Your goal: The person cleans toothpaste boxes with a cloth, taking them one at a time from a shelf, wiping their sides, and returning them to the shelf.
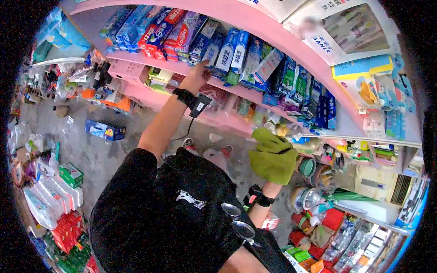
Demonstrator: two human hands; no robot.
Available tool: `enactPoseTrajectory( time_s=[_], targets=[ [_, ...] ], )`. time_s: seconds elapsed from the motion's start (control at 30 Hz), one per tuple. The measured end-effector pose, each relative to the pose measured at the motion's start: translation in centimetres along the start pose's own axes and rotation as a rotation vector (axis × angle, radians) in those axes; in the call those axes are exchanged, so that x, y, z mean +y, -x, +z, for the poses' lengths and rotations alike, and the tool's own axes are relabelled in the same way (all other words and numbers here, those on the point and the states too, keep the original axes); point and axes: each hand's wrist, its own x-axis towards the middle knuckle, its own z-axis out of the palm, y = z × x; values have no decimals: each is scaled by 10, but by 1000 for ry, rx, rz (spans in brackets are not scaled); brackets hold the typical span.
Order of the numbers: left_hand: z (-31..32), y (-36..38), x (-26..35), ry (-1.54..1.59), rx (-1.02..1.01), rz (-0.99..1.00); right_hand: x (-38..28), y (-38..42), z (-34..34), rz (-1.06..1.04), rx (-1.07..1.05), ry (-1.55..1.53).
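My left hand (195,78), with a black strap on its wrist, reaches to the pink shelf's front edge (177,65). Its fingertips touch the lower end of a blue toothpaste box (210,52); the fingers look apart and grip nothing visible. White-and-blue boxes (238,53) stand just to its right, red Colgate boxes (183,34) to its left. Lower right, a green cloth (273,157) is bunched in my right hand (272,187) and covers most of its fingers. The cloth is near the shelf's front edge.
More toothpaste boxes (296,84) fill the shelf's right part. A large white box (346,34) stands above. On the grey floor (107,157) lies a blue box (104,130). Packaged goods (54,195) are piled at left, tubs and bags (318,227) at lower right.
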Motion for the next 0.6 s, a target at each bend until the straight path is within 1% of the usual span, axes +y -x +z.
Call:
enactPoseTrajectory(
  time_s=[0.03, 0.07, 0.13, 0.17, 0.2, 0.27, 0.33, 0.37, 0.4, 0.43, 0.47, 0.5, 0.53, 0.57, 0.6],
  targets=[
    [-3, 2, 11, 57, -69, -38, -2, 0, 2, 0, -8, -11],
    [0, 3, 11, 60, -67, -42, -5, 0, 5, 0, -13, -25],
    [7, -2, 13, 217, 167, 269, -9, 0, 12, 2, -21, -56],
    [17, -15, 17, 888, 273, -309, -11, 2, 15, 4, -26, -68],
    [11, -8, 28, 884, 267, -314, -14, 4, 18, 7, -27, -83],
    [-11, 24, 73, 708, 192, -549, -20, 11, 27, 9, -29, -105],
    [-22, 61, 115, 496, 223, -479, -32, 18, 38, -14, -30, -105],
    [-22, 73, 119, 599, 219, -454, -40, 24, 48, -35, -35, -91],
    [-23, 86, 123, 701, 212, -435, -51, 26, 59, -94, -54, -15],
    [-27, 97, 140, 584, 181, -431, -64, 24, 72, -199, -85, 142],
    [-27, 108, 152, 568, 149, -442, -81, 21, 87, -357, -116, 397],
    [-24, 119, 163, 486, 59, -385, -96, 17, 103, -496, -139, 685],
    [-22, 128, 174, 407, -28, -326, -107, 15, 118, -540, -183, 941],
    [-21, 134, 183, 156, -99, -57, -84, 18, 116, -650, -281, 1274],
    [-20, 136, 190, -85, -164, 219, -78, 18, 119, -762, -386, 1613]
  ],
)
